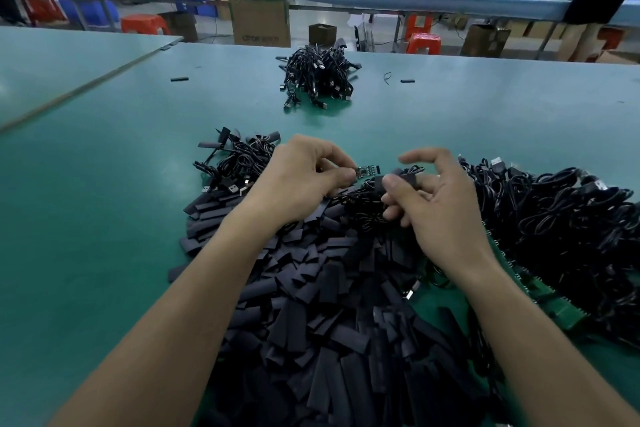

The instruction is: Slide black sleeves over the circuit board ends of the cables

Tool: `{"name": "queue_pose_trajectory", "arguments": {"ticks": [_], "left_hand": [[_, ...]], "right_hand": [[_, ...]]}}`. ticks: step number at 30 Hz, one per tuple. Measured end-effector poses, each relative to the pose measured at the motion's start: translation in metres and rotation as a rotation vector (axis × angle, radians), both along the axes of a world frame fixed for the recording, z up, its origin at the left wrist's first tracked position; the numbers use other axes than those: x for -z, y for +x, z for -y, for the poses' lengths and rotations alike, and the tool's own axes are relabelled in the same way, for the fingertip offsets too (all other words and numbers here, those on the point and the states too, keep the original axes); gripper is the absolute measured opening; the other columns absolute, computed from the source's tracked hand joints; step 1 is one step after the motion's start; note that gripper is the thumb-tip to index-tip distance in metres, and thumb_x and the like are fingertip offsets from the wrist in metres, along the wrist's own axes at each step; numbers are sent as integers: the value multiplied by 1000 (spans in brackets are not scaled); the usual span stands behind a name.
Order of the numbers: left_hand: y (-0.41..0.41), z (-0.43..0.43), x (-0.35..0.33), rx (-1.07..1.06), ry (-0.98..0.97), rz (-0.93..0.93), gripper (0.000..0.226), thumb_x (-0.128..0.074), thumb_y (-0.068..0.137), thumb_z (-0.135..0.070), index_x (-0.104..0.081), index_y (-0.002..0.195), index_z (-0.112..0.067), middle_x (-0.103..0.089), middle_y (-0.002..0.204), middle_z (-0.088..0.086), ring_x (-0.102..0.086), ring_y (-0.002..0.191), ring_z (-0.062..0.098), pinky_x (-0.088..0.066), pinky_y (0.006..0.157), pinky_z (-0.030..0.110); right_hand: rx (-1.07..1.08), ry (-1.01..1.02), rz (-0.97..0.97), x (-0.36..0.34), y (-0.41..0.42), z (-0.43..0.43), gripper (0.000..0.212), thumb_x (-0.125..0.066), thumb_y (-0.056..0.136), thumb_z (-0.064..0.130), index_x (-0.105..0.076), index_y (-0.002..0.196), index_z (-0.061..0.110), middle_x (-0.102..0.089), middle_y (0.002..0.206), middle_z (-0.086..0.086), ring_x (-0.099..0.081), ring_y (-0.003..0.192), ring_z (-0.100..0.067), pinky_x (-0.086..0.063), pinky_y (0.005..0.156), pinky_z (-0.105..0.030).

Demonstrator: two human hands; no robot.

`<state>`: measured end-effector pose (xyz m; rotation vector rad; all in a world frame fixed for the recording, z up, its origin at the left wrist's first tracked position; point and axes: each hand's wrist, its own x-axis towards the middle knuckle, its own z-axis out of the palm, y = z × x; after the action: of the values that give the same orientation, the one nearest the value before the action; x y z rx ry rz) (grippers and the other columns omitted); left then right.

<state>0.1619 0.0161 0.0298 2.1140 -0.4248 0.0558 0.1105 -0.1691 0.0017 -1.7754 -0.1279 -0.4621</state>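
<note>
Much of the green table (104,201) lies under a heap of black sleeves (311,305), with tangled cables (554,218) piled at my right. My left hand (301,177) pinches a circuit board (367,170) between thumb and fingertips. My right hand (440,198) pinches a sleeve (407,178) just beside the board, index finger lifted.

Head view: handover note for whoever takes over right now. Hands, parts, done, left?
Left hand: pinches the small green circuit board.
Right hand: pinches one short black sleeve beside the board, not yet on.
Heap of loose black sleeves lies under both forearms; heap of bare-board black cables to the right.
Done: small pile of sleeved cables, apparently, at left.
Left: slide this sleeve on, then the right heap.
</note>
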Motion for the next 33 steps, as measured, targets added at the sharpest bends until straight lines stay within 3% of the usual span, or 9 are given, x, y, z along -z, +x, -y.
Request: {"name": "queue_pose_trajectory", "arguments": {"ticks": [3,9,14,19,33], "left_hand": [[0,-1,1,-18,-10,16,2,-74,91,-20,-76,92,-20,-70,60,-12,-63,56,-2,-45,54,10],[2,-4,-1,-49,-56,12,2,-73,92,-19,-74,93,-19,-75,75,-2,-67,61,2,-51,57,14],[2,-4,-2,-41,-97,-12,4,-73,91,-18,-74,89,-21,-75,71,-6,-64,59,0,-50,58,14],[2,-3,-2,-36,-107,-13,3,-73,91,-18,-75,90,-20,-75,74,-4,-63,59,0,-49,60,15],[2,-4,-4,-1,-206,-89,9,-72,92,-15,-74,85,-19,-73,67,-6,-60,55,0,-47,55,12]], "right_hand": [[26,-13,35,-7,9,0,20,-68,94,13,-67,101,32,-75,77,9,-71,62,-10,-49,57,-14],[33,-77,51,-10,25,-2,27,-82,81,18,-72,97,37,-75,84,15,-72,81,-2,-56,79,-19],[-12,-60,75,-8,26,3,22,-79,84,17,-71,97,33,-75,76,15,-71,69,-3,-52,66,-12],[-13,-11,89,-5,26,5,16,-76,87,13,-73,92,28,-74,71,6,-69,64,-6,-50,61,-13],[-9,-135,152,-10,33,5,19,-79,84,17,-74,98,30,-73,71,17,-69,64,-2,-51,67,-13]]}}
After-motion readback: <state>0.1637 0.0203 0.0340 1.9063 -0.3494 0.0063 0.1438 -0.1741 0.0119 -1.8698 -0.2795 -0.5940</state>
